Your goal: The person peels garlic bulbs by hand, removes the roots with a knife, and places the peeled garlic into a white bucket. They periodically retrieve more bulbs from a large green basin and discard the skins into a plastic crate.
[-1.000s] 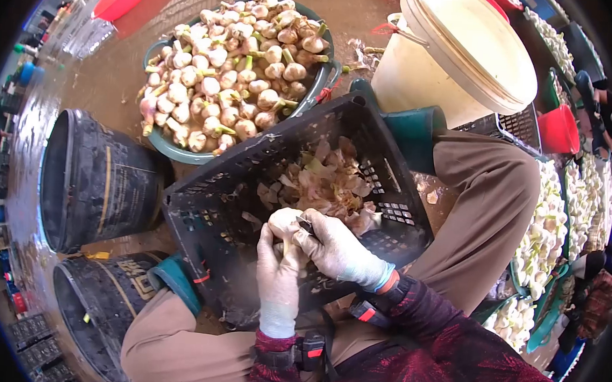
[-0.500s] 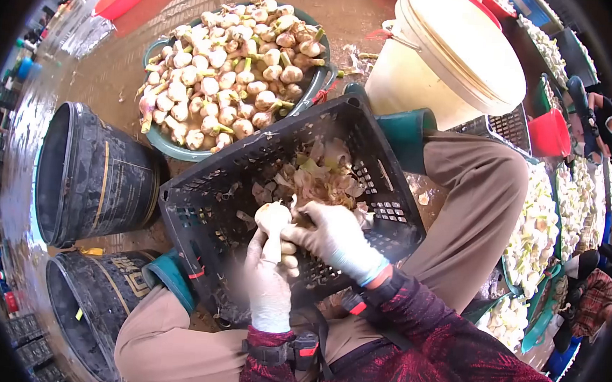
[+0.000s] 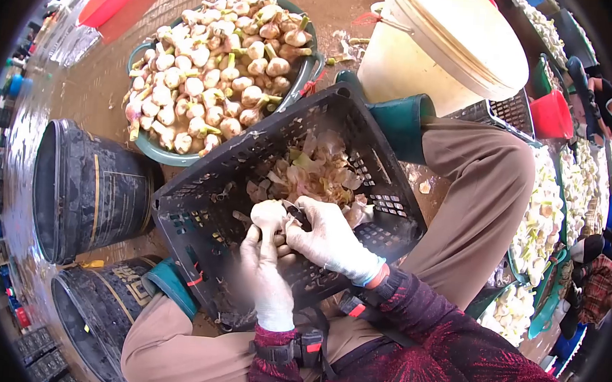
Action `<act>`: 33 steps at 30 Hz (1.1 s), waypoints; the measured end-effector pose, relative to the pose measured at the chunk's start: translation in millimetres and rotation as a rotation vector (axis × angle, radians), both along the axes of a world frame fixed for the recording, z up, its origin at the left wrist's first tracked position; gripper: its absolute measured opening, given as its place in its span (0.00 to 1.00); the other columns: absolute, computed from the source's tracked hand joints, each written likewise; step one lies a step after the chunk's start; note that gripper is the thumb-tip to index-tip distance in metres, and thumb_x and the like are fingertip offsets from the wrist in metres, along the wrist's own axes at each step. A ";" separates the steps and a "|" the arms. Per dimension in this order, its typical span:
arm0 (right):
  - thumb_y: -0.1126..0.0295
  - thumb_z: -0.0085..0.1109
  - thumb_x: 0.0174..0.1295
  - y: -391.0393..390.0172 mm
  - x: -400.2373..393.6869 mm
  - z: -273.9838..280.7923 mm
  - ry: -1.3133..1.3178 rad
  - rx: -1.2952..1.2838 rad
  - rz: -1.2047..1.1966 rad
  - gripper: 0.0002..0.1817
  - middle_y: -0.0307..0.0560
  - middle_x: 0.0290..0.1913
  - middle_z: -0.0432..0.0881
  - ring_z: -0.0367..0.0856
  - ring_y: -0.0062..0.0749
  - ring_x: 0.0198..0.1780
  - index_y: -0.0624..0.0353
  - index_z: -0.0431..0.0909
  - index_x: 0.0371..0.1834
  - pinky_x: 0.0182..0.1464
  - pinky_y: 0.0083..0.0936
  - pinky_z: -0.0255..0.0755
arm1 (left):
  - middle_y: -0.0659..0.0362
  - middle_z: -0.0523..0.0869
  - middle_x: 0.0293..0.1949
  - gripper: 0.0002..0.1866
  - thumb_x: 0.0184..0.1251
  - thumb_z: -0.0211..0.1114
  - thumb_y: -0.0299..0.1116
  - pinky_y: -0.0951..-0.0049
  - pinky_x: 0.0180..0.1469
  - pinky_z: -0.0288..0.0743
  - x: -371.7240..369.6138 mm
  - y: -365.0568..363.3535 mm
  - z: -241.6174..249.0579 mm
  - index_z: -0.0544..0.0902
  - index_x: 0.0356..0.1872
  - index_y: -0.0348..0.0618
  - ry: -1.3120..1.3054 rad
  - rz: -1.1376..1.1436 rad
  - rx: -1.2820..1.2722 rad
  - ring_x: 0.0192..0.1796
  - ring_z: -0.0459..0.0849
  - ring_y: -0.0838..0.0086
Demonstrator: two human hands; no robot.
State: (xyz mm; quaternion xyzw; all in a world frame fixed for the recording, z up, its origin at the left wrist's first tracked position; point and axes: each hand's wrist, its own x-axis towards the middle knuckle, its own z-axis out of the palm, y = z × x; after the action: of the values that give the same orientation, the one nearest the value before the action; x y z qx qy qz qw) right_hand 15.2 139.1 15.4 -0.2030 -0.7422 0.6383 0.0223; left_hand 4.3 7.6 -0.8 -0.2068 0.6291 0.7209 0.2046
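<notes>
A pale garlic bulb (image 3: 268,214) is held upright by its stem in my gloved left hand (image 3: 267,280), over the black crate (image 3: 199,219). My gloved right hand (image 3: 327,238) is close against the bulb's right side, its thumb and fingers closed on a small dark tool (image 3: 296,214), mostly covered by the fingers. Loose garlic skins (image 3: 314,174) lie in the crate beneath and beyond both hands. Part of my left hand is blurred.
Beyond the crate, a green tub (image 3: 175,158) holds many garlic bulbs. Dark buckets (image 3: 109,193) stand at left. A cream bucket (image 3: 412,64) stands at upper right. More garlic (image 3: 537,219) and a person's plaid sleeve (image 3: 598,289) are far right.
My right thumb and fingers have shifted slightly around the bulb's side, and the dark tool now shows. The whole view has shifted a little. The bulb stays in my left hand.
</notes>
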 end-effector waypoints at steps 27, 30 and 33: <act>0.67 0.65 0.56 -16.4 3.5 -20.6 -0.008 0.456 -0.015 0.15 0.57 0.30 0.82 0.85 0.49 0.33 0.65 0.79 0.42 0.38 0.34 0.77 | 0.59 0.81 0.46 0.20 0.73 0.58 0.34 0.75 0.39 0.78 7.5 4.1 2.1 0.72 0.61 0.37 -0.052 -0.041 0.196 0.40 0.81 0.76; 0.67 0.65 0.55 -8.4 -1.7 -7.6 -0.109 0.320 -0.064 0.13 0.58 0.29 0.82 0.84 0.50 0.32 0.65 0.77 0.39 0.37 0.36 0.76 | 0.60 0.81 0.43 0.23 0.72 0.59 0.34 0.76 0.36 0.77 9.0 -11.0 -1.0 0.70 0.64 0.36 -0.068 -0.126 0.237 0.38 0.82 0.76; 0.69 0.62 0.57 2.2 1.9 -11.6 -0.022 0.311 -0.020 0.12 0.61 0.27 0.79 0.82 0.51 0.30 0.66 0.73 0.34 0.35 0.38 0.74 | 0.62 0.80 0.38 0.22 0.72 0.60 0.36 0.78 0.34 0.76 7.3 -5.3 9.3 0.73 0.62 0.38 -0.064 -0.131 0.229 0.34 0.79 0.79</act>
State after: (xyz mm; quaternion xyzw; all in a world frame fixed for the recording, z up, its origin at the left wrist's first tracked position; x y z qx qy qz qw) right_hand 17.2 141.4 3.8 -0.2115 -0.8302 0.5133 0.0516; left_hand 11.7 2.4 8.6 -0.1637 0.5478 0.7662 0.2935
